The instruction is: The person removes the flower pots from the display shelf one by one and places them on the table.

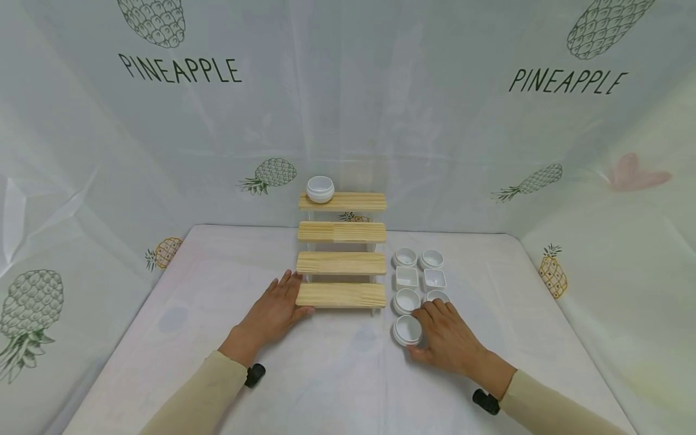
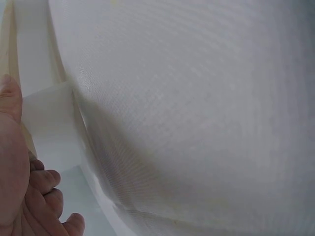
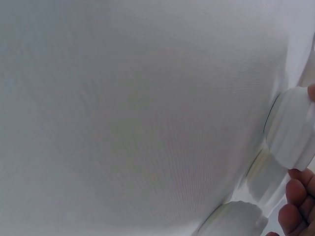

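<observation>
A stepped wooden rack (image 1: 341, 295) with white supports stands at the middle of the table. My left hand (image 1: 274, 308) lies against the left end of its lowest board, fingers extended along the side and thumb at the front edge. In the left wrist view, the thumb (image 2: 10, 98) touches the wood beside a white support (image 2: 54, 128). My right hand (image 1: 448, 338) pinches the nearest round white bowl (image 1: 407, 330) between thumb and fingers. The right wrist view shows this bowl (image 3: 290, 128) from the side, its base seemingly at the cloth.
Another round white bowl (image 1: 320, 189) sits at the left of the top board. Right of the rack stand several more white bowls, round (image 1: 405, 257) and square (image 1: 406, 278), in two columns. A pineapple-print curtain (image 1: 348, 109) hangs behind the cloth-covered table (image 1: 326, 374).
</observation>
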The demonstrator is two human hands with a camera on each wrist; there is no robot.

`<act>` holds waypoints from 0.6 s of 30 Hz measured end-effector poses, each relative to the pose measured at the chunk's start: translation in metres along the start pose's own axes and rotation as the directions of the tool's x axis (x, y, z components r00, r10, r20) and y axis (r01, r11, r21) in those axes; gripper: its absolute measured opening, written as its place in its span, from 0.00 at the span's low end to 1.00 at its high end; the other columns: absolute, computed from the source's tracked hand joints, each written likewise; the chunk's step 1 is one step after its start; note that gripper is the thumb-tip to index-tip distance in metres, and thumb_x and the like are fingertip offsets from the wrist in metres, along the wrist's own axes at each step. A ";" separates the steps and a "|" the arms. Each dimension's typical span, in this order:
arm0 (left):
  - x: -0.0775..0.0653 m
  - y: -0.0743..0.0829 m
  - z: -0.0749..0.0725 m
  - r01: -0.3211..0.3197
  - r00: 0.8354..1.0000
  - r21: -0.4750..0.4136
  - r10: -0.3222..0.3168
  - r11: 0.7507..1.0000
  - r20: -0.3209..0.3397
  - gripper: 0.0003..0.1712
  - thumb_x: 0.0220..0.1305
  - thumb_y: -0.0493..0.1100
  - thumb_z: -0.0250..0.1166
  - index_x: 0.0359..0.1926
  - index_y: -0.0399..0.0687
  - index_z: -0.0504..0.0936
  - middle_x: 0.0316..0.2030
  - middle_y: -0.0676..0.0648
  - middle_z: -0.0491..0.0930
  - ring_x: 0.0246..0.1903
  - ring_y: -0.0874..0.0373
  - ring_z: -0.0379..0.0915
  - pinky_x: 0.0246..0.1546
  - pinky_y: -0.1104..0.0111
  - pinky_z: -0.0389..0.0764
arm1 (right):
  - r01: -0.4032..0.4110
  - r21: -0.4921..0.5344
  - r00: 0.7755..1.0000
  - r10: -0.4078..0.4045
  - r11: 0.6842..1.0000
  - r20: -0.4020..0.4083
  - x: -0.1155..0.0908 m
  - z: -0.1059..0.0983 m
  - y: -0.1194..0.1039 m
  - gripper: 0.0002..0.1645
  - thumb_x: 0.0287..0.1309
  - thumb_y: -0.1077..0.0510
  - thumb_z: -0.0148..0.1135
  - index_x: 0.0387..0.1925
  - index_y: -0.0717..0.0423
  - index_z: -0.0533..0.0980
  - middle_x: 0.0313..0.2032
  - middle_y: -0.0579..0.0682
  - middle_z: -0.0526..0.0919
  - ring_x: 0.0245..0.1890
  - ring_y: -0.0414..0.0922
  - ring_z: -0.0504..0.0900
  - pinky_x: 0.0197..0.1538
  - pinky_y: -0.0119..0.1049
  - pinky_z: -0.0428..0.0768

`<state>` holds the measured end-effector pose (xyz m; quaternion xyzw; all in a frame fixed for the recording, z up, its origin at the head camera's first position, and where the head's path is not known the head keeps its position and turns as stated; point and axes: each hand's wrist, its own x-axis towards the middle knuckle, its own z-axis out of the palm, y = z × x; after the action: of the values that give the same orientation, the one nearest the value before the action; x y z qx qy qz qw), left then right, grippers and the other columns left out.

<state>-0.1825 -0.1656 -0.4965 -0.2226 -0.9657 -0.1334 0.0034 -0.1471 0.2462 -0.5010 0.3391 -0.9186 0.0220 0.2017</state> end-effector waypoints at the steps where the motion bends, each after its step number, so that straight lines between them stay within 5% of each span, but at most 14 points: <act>1: 0.000 0.000 0.000 0.000 1.000 -0.001 0.000 1.000 0.001 0.51 0.78 0.64 0.58 0.80 0.28 0.54 0.79 0.29 0.57 0.82 0.35 0.47 0.79 0.41 0.57 | -0.002 0.001 1.000 0.002 1.000 0.002 0.000 -0.001 0.000 0.39 0.45 0.32 0.77 0.47 0.58 0.80 0.41 0.50 0.80 0.41 0.49 0.74 0.42 0.41 0.71; 10: -0.001 0.001 -0.002 -0.011 1.000 0.001 0.011 1.000 0.005 0.51 0.78 0.63 0.58 0.80 0.27 0.55 0.79 0.29 0.57 0.82 0.35 0.47 0.79 0.40 0.57 | -0.017 0.043 0.999 0.018 0.999 -0.031 0.015 -0.017 0.008 0.39 0.47 0.33 0.75 0.47 0.59 0.81 0.41 0.51 0.80 0.42 0.49 0.73 0.44 0.42 0.73; 18: -0.001 0.002 -0.004 -0.016 1.000 0.020 0.016 1.000 0.002 0.51 0.78 0.63 0.58 0.80 0.26 0.55 0.79 0.28 0.58 0.82 0.35 0.47 0.79 0.41 0.57 | 0.044 -0.024 0.992 -0.046 0.999 -0.120 0.073 -0.035 0.020 0.38 0.52 0.37 0.76 0.51 0.63 0.80 0.43 0.57 0.81 0.43 0.55 0.77 0.43 0.48 0.77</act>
<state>-0.1810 -0.1652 -0.4920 -0.2303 -0.9652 -0.1236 0.0058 -0.1972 0.2229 -0.4388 0.3556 -0.8970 0.0284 0.2610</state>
